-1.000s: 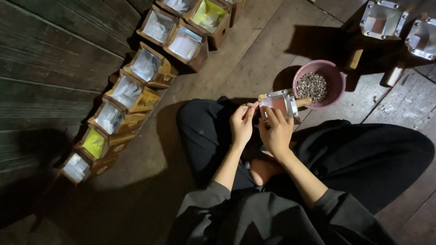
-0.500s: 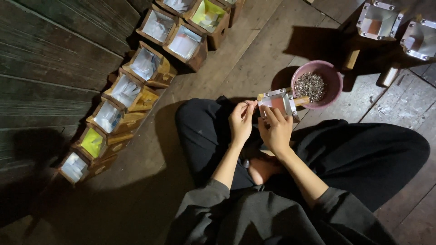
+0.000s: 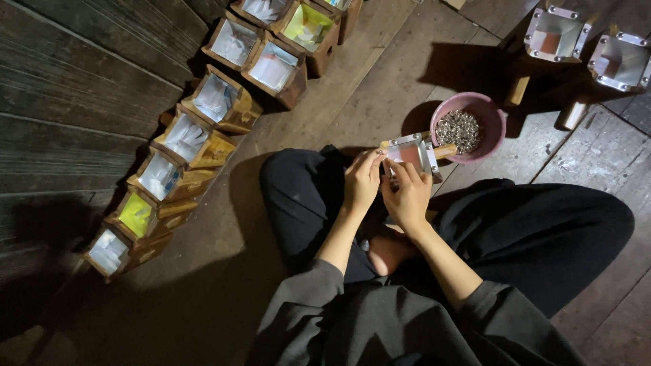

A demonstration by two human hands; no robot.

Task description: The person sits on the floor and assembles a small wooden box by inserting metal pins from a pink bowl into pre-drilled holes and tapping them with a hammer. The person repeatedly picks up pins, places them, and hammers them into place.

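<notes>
A person in dark clothes sits cross-legged on a wooden floor [image 3: 380, 95], seen from above. Both hands meet just above the middle of the frame around a small wooden box with a metal-edged square opening [image 3: 411, 153]. The left hand [image 3: 362, 183] grips the box's left side, its fingers curled and pressed together, fingertips on the metal rim. The right hand [image 3: 409, 198] holds the box from below and the right, its fingers [image 3: 400, 169] bent up over the near edge; whether they pinch anything small cannot be told. The box tilts with its opening facing up, and a short wooden stub sticks out of its right side, toward a pink bowl [image 3: 489, 115] of small grey bits [image 3: 458, 129] just beside it on the floor. Along the left of the frame a slanting row of similar wooden boxes [image 3: 203, 129] runs from lower left to the top, lined with white or yellow-green paper. Two more metal-rimmed boxes [image 3: 583, 44] stand in the upper right corner
</notes>
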